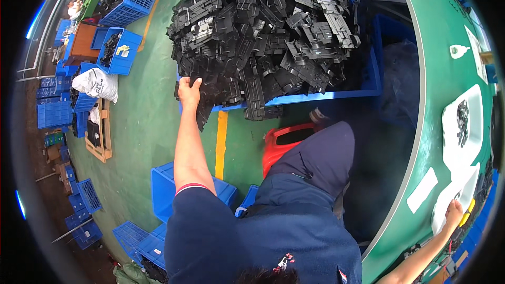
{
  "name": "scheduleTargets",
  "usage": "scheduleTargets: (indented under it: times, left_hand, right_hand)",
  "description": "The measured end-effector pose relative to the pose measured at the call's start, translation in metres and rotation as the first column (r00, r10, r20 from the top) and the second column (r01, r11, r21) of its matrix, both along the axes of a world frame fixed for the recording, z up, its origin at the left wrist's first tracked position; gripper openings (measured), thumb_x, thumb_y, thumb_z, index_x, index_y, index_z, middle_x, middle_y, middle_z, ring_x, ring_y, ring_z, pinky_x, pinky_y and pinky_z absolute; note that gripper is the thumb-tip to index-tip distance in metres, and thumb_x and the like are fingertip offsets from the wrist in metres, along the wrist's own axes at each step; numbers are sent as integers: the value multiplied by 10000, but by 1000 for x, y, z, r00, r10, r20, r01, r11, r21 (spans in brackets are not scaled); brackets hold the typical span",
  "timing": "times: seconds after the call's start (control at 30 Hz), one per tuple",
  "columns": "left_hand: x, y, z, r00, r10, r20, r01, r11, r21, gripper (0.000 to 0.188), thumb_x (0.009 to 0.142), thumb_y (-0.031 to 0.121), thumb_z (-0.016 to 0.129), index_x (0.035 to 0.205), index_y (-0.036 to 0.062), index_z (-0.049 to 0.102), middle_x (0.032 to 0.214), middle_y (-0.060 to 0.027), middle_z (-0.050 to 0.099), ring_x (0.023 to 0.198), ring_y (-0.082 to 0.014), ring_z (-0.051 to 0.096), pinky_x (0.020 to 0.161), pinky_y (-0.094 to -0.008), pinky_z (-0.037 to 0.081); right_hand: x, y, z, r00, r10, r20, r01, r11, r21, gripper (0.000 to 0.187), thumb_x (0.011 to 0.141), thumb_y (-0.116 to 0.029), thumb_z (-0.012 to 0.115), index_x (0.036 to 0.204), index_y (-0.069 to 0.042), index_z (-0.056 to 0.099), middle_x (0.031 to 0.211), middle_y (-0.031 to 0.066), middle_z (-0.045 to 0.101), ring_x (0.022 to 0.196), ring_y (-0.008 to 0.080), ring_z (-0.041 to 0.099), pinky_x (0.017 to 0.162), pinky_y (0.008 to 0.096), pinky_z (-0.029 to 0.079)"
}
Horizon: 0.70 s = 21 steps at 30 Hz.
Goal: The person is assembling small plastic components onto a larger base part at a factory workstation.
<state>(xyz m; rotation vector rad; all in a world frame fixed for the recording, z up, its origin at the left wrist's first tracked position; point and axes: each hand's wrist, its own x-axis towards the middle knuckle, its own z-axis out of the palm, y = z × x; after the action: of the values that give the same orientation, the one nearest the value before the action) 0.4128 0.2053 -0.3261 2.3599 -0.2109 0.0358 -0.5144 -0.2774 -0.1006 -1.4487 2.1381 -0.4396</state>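
Green floor (144, 115), black parts (258, 42) against left hand (189, 93)

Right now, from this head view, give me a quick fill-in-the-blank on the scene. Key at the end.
1. The left hand is at the edge of a heap of moulded plastic parts coloured ____.
2. The large crate beneath that heap is ____.
3. The right hand is at a white tray on a ____ tabletop.
4. In the picture, the white sack lies to the ____ of the heap.

Missing words: black; blue; green; left.
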Motion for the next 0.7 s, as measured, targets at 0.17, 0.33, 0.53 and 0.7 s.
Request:
scheduleTargets:
  times: [0.17,0.33,0.53,0.7]
  left_hand:
    - [-13,13,0,992,120,-30,-122,991,-62,441,789,211,746,1117,-34,583,1041,-163,662,935,-252,628,863,-352,479]
    - [-27,18,0,936,159,-313,-212,967,-144,520,797,215,742,1190,-60,542,1119,-157,644,1002,-256,612,903,-367,457]
    - [-53,-4,31,798,-96,-595,4,988,-155,509,722,89,773,1165,-34,555,1103,-120,650,945,-211,626,872,-334,481]
    - [-44,3,14,836,-77,-544,34,995,-89,434,703,75,771,1096,-5,603,1009,-93,681,882,-195,642,818,-323,501]
  right_hand:
    - [13,7,5,993,-89,75,92,995,-28,111,892,-210,638,931,-110,611,730,-55,578,617,36,532,516,163,400]
    - [-17,-7,-2,988,-79,130,78,997,11,111,885,-204,645,936,-112,609,737,-51,586,630,43,549,529,170,417]
    - [-1,3,2,970,-106,220,110,994,-5,119,883,-185,641,957,-99,608,747,-42,600,636,47,562,537,172,432]
    - [1,-2,6,971,-102,214,100,995,22,128,882,-182,635,972,-94,608,764,-34,616,662,54,587,558,170,448]
